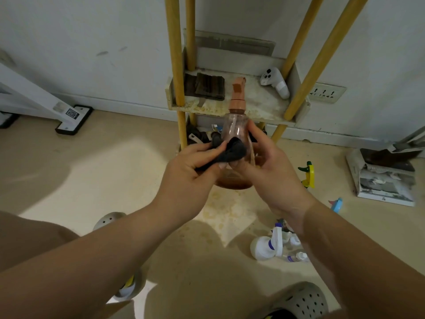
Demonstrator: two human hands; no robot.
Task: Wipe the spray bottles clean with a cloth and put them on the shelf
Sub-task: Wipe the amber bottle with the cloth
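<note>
My right hand (264, 166) grips a clear pinkish spray bottle (236, 127) with a terracotta pump head, held upright in front of the shelf. My left hand (193, 166) presses a dark grey cloth (230, 151) against the bottle's front. The bottle's lower body is mostly hidden by both hands. Behind it stands the shelf (259, 104), with yellow poles and a stained white tray. On the floor to the right lie other spray bottles: a white one with a blue trigger (268, 246), a small clear one (295, 256), a yellow-green one (308, 173) and a blue one (336, 204).
The shelf tray holds a folded brown cloth (208, 87) and a white controller (276, 82). The lower shelf carries dark clutter. A cardboard box (386, 178) sits at right near the wall. A wall socket (325, 93) is behind the poles. My grey clogs (301, 300) stand below.
</note>
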